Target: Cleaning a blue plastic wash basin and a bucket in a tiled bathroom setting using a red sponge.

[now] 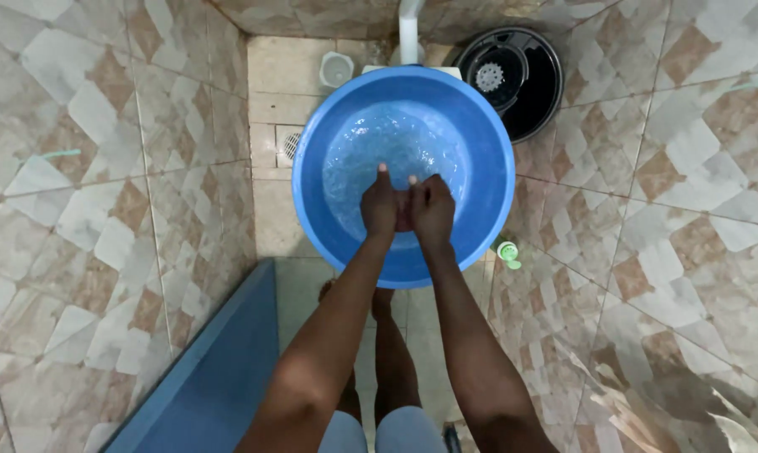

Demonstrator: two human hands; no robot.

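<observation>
You are pressing your left hand [379,206] and right hand [433,208] together over the water in the blue basin [312,159], mid-scene; fingers curled, grip contents unclear. Rubbing step; next, keep both hands low over the water.

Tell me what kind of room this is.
Most likely a bathroom or wash area. The walls are tiled all round, a floor drain sits by the wall, and both hands, left hand and right hand, are together over a blue basin of water.
</observation>
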